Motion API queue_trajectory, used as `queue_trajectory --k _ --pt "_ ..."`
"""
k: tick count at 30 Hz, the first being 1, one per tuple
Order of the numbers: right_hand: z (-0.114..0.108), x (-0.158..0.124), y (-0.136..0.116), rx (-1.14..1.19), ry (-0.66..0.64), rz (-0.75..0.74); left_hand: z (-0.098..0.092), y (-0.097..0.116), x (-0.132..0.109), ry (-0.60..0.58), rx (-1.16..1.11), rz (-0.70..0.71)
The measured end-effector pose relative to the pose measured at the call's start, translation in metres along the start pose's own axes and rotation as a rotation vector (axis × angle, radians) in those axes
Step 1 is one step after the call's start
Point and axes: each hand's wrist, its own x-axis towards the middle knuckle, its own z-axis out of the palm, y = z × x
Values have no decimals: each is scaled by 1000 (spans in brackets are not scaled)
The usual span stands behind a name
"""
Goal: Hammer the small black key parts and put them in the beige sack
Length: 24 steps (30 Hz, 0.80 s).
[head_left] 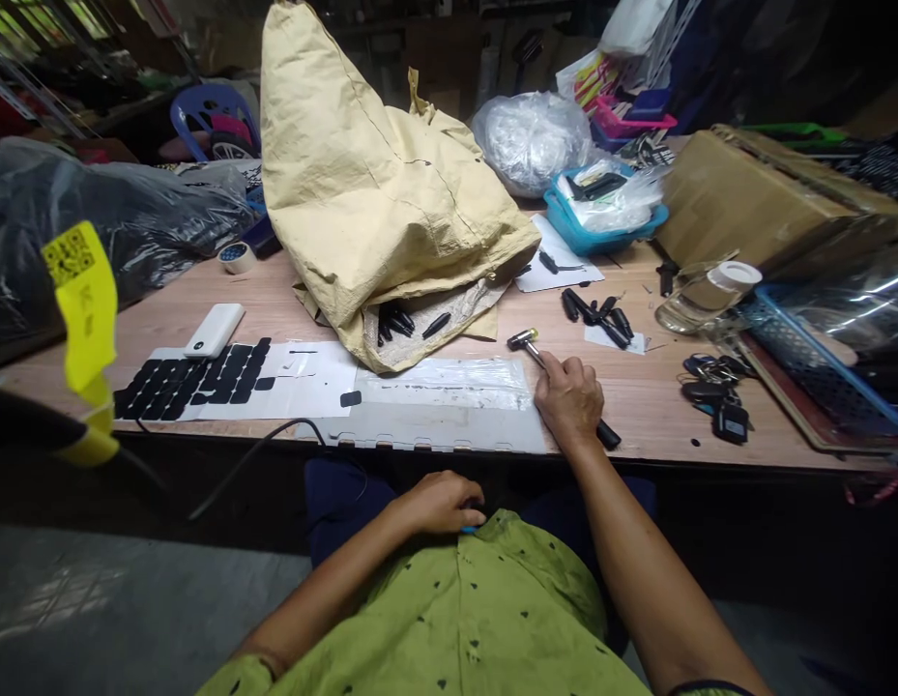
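Observation:
My right hand [570,401] is wrapped round the handle of a small hammer [522,338] at the table's front edge. The hammer's head points away to the left, and its black grip end sticks out below my hand. My left hand [441,503] rests in my lap with curled fingers; a bit of something blue shows under the fingertips, too little to name. In front of me lies a grey-white board [449,427]. A large tan sack [397,203] slumps behind it, its mouth towards me, with several black elongated parts [397,322] inside.
Flat black pieces [159,389] and a white power bank [215,331] lie at left near a tape roll [237,256]. At right are black parts [600,314], keys [716,391], a clear bottle [702,298], a blue basket [840,358] and a cardboard box [753,203]. A cable [252,454] hangs over the edge.

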Motion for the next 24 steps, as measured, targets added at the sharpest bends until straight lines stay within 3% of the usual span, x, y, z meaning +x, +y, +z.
queue_trajectory --k 2,4,9,11,14,17,20,24 --pt "1 0 0 -7 11 -7 -32 12 0 63 -89 109" --pt "2 -1 0 -12 19 -9 -68 16 10 229 -170 127" --pt "2 0 -3 -2 6 -3 -145 -12 65 936 -50 -122" --pt "1 0 -5 -3 -4 -2 -160 -27 88 1072 27 -254" --pt "0 0 -7 -9 -7 -1 -170 -41 109 1054 104 -393" --pt "-1 0 -9 -16 -6 3 -170 -44 111 1013 144 -401" --pt "-1 0 -9 -20 -6 7 -162 -41 96 1017 141 -296" --pt "-1 0 -8 -19 -4 12 -135 -32 73 840 100 5"
